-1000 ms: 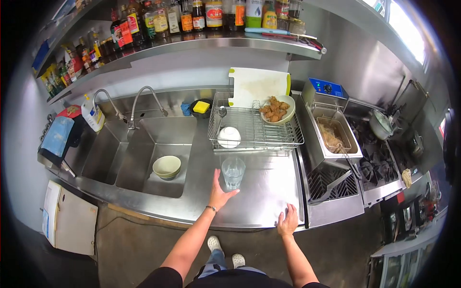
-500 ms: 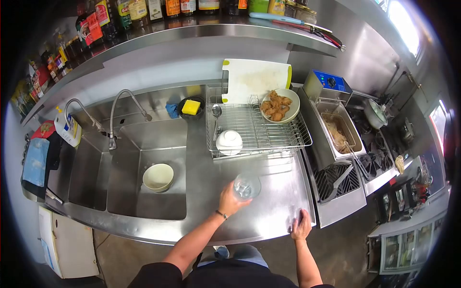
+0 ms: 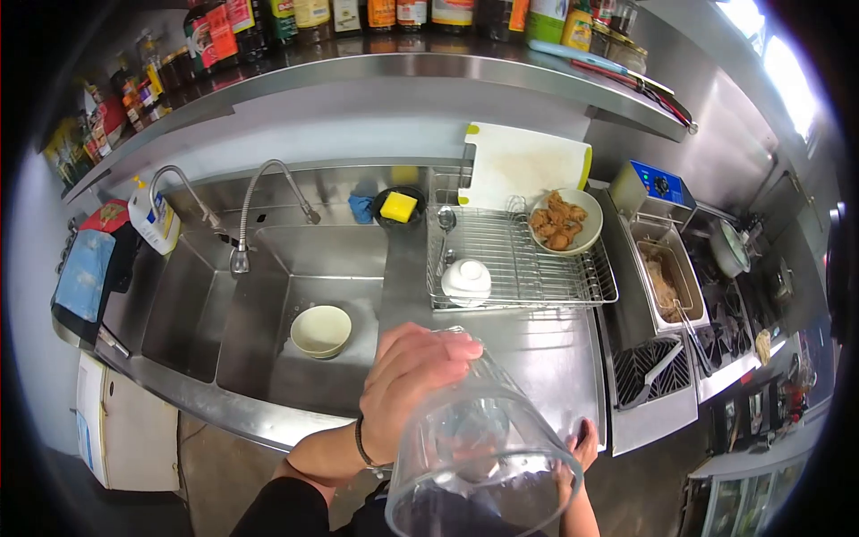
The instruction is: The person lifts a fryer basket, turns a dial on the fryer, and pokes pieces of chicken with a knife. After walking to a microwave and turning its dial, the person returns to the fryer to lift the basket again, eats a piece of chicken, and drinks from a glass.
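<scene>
Close to the camera, my left hand (image 3: 407,385) grips a clear glass (image 3: 474,447) near its narrow base, and the wide rim points down toward my body. My right hand (image 3: 583,447) is at the counter's front right edge, partly behind the glass; its fingers look apart and hold nothing. A pale bowl (image 3: 320,330) lies in the right sink basin (image 3: 268,376). On the wire dish rack (image 3: 510,259) are a white cup (image 3: 466,280), a spoon (image 3: 446,219) and a bowl of fried food (image 3: 565,221).
A white cutting board (image 3: 523,164) leans behind the rack. The yellow sponge (image 3: 397,207) sits in a black dish beside a blue cloth (image 3: 361,208). Two curved faucets rise over the sink. On the right stands a fryer (image 3: 658,268), and bottles line the shelf (image 3: 403,65) above.
My left hand has raised the glass from over the counter toward the camera and tilted it. The whole view has shifted, with the counter items now farther right.
</scene>
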Tool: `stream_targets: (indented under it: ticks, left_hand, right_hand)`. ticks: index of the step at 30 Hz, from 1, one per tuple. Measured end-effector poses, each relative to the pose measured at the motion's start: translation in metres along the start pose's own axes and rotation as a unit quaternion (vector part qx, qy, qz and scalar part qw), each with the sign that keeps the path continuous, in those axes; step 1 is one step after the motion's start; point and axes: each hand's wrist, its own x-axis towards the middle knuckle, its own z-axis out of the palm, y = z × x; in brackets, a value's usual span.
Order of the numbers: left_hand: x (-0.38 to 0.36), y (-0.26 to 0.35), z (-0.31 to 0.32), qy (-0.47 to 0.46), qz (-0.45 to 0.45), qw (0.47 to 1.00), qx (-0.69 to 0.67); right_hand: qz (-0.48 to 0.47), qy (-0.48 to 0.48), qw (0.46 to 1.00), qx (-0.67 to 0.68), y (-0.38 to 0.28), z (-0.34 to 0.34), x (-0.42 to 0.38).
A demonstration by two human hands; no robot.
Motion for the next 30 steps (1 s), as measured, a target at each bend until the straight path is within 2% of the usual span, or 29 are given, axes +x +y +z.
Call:
stream_targets:
  ticks: [1, 3, 10, 16, 17, 19, 21, 25, 30]
  left_hand:
    - [0.007, 0.006, -0.001, 0.002, 0.001, 1.000, 0.006]
    - [0.021, 0.016, 0.001, 0.066, 0.004, 0.998, 0.005]
    - [0.038, 0.024, -0.013, 0.079, 0.059, 0.993, 0.065]
    - [0.046, 0.020, -0.034, 0.019, 0.106, 0.992, 0.069]
    - [0.047, 0.022, -0.038, 0.003, 0.110, 0.991, 0.073]
    - [0.050, 0.020, -0.037, -0.012, 0.113, 0.990, 0.080]
    - [0.054, 0.012, -0.028, 0.087, 0.185, 0.976, 0.072]
    - [0.067, 0.019, -0.036, 0.085, 0.189, 0.976, 0.069]
    - [0.080, 0.021, -0.032, 0.131, 0.219, 0.963, 0.089]
  right_hand:
    - [-0.009, 0.007, 1.000, -0.002, 0.002, 0.001, 0.000]
    - [-0.002, 0.005, 1.000, 0.004, 0.003, 0.001, 0.000]
    - [0.006, 0.032, 0.998, 0.049, 0.014, 0.013, -0.004]
    - [-0.007, 0.028, 0.999, 0.019, 0.023, 0.013, -0.007]
    - [0.025, 0.026, 0.998, 0.049, 0.027, 0.017, -0.009]
    - [0.011, 0.005, 1.000, 0.017, 0.012, 0.003, -0.004]
    - [-0.015, -0.012, 0.999, -0.036, 0.020, 0.005, -0.004]
    - [-0.019, -0.017, 0.999, -0.044, 0.022, 0.005, -0.004]
    - [-0.014, -0.011, 1.000, -0.018, 0.012, 0.001, -0.002]
